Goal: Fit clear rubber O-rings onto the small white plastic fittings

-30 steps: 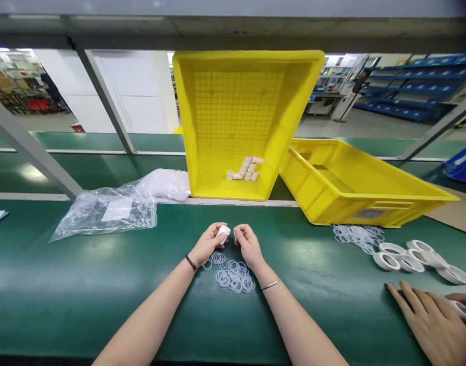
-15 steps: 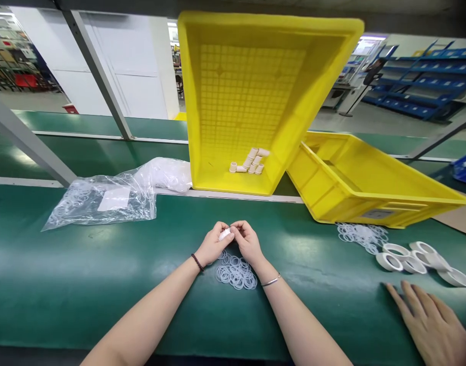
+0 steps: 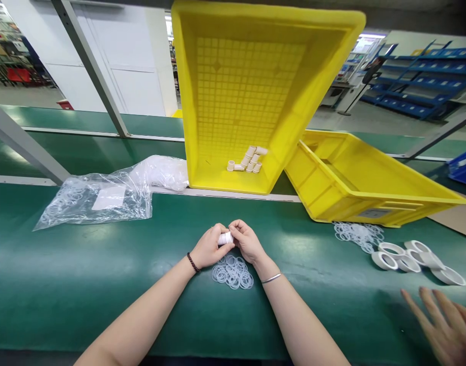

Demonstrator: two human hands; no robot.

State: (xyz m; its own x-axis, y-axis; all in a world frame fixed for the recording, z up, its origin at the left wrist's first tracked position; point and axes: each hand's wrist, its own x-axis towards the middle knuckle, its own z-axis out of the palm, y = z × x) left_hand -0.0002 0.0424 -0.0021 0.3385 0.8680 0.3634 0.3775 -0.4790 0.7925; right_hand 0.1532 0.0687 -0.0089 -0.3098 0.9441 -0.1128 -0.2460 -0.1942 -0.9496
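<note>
Evidently, left hand (image 3: 213, 246): fingers wrapped closed around a short white cylinder (image 3: 226, 238); a loosened hold could let it drop and roll.
Right hand (image 3: 248, 240): thumb and fingertips pinched together at the cylinder's right end; whether a ring sits between them is too small to tell. An uneven pull there might twist or flick something loose.
White cylinder: between the two hands, just beyond the near ring pile (image 3: 233, 273); pale, with fine ridges running round it.
Near ring pile: thin, translucent hoops, overlapping; probably springy, so two could cling together, or a brushing wrist could scatter them.
Desk (image 3: 141, 284): smooth green top with a dull sheen, likely slick enough for round pieces to travel.
Upright yellow bin (image 3: 248, 101): moulded plastic with a gridded base, stood on end; a knock could topple the pale tubes (image 3: 251, 158) stacked inside.
Right yellow bin (image 3: 389, 195): ribbed outside; the far ring pile (image 3: 358, 235) lies at its near edge and could be pinned if it slid.
White hoops (image 3: 384, 261): broad, smooth bands at right; the co-worker's hand (image 3: 452, 330), fingers spread, might nudge them.
Clear bag (image 3: 103, 198): crinkled, glossy film at left.
</note>
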